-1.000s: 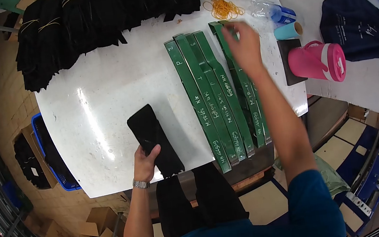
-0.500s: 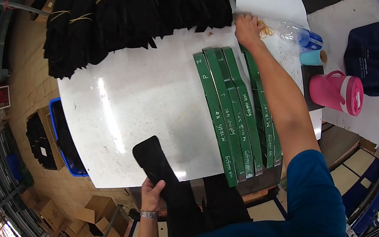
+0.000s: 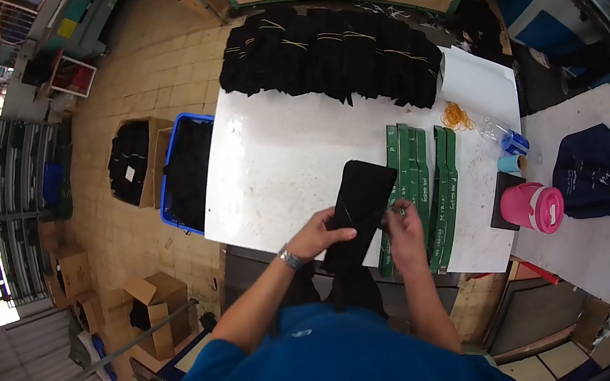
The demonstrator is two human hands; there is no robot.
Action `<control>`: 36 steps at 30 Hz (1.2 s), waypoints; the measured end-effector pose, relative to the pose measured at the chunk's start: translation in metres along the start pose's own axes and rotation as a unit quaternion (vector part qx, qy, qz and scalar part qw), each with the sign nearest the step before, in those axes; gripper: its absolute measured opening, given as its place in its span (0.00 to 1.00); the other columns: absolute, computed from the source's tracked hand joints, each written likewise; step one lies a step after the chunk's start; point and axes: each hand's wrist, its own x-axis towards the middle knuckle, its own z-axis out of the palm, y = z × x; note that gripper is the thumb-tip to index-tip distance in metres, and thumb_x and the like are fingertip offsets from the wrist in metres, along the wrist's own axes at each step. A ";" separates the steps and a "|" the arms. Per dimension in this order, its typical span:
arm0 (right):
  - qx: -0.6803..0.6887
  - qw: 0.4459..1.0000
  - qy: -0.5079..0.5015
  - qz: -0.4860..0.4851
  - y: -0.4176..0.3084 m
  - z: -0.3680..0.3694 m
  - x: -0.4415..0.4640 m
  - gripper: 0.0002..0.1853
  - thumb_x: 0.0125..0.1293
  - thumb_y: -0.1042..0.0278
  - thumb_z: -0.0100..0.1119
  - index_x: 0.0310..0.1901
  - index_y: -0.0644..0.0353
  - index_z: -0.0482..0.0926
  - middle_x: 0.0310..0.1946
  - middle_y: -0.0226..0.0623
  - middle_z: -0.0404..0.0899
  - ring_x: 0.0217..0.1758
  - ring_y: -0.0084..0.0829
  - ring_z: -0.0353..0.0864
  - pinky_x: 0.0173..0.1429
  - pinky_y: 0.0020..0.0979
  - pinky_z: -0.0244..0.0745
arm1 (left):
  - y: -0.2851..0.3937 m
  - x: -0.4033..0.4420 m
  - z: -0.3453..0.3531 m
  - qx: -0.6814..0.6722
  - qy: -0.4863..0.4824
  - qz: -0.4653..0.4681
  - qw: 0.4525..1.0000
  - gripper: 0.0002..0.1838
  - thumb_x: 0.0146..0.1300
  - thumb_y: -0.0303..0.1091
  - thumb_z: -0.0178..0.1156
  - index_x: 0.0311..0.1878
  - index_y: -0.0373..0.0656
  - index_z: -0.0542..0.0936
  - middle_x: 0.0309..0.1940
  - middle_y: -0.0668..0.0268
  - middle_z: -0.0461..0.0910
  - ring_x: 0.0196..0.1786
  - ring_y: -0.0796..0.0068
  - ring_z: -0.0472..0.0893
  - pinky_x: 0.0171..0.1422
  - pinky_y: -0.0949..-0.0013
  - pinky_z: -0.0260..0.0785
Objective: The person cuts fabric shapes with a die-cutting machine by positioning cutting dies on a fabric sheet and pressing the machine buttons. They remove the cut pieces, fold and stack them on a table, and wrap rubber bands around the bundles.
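My left hand (image 3: 315, 237) is closed around a flat black fabric bundle (image 3: 362, 196), thumb on top, held above the table's near edge. Close to the bundle's right side is my right hand (image 3: 407, 237), its fingers curled together in a pinch. Whatever is between those fingertips is too small to make out. Behind the right hand lie green bars with white handwriting (image 3: 415, 167), set side by side. A pile of yellow rubber bands (image 3: 457, 117) rests beyond the bars.
Several black bundles tied with yellow bands (image 3: 333, 54) line the white table's (image 3: 278, 163) far edge. To the right are a plastic bottle (image 3: 512, 141), a blue cup (image 3: 510, 164), a pink jug (image 3: 530, 207) and a dark blue bag (image 3: 599, 171). A blue crate (image 3: 183, 225) stands at left.
My right hand has come back from the rubber bands to the black fabric bundle. The left hand has lifted the bundle rightward, nearer the bars. The head view has shifted.
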 end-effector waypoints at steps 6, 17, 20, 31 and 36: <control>0.372 0.896 -0.238 -0.040 -0.101 -0.003 -0.018 0.42 0.65 0.58 0.73 0.75 0.50 0.59 0.66 0.47 0.71 0.35 0.28 0.83 0.49 0.36 0.85 | 0.041 -0.051 -0.049 0.131 -0.104 0.017 0.986 0.32 0.63 0.38 0.74 0.67 0.37 0.75 0.55 0.60 0.85 0.56 0.72 0.83 0.64 0.66 0.74; 0.168 0.970 -0.167 -0.047 -0.025 0.104 -0.027 0.48 0.62 0.59 0.71 0.81 0.46 0.54 0.59 0.56 0.82 0.26 0.21 0.82 0.37 0.20 0.77 | 0.044 -0.089 -0.149 -0.212 0.075 0.083 0.971 0.23 0.68 0.38 0.70 0.61 0.39 0.78 0.50 0.64 0.85 0.49 0.74 0.85 0.56 0.68 0.81; 0.405 0.912 -0.057 -0.021 -0.027 0.165 -0.042 0.57 0.60 0.41 0.73 0.82 0.39 0.44 0.73 0.71 0.61 0.30 0.32 0.87 0.35 0.23 0.82 | 0.031 -0.100 -0.189 -0.171 0.041 0.192 0.966 0.20 0.64 0.31 0.73 0.57 0.39 0.81 0.48 0.66 0.86 0.47 0.77 0.85 0.52 0.70 0.80; -0.164 0.937 -0.297 0.084 -0.071 0.284 -0.037 0.71 0.57 0.79 0.74 0.80 0.35 0.19 0.78 0.73 0.44 0.43 0.41 0.91 0.49 0.35 0.87 | 0.126 -0.071 -0.196 0.620 -0.175 0.127 0.754 0.25 0.56 0.41 0.75 0.55 0.39 0.84 0.45 0.51 0.87 0.47 0.54 0.87 0.51 0.59 0.78; -0.566 0.797 0.052 -0.205 -0.055 0.282 -0.065 0.39 0.61 0.62 0.75 0.72 0.60 0.68 0.65 0.55 0.76 0.55 0.49 0.85 0.58 0.39 0.81 | 0.094 -0.006 -0.217 0.356 -0.056 0.053 0.931 0.35 0.56 0.47 0.78 0.58 0.31 0.78 0.43 0.48 0.86 0.43 0.64 0.87 0.48 0.63 0.80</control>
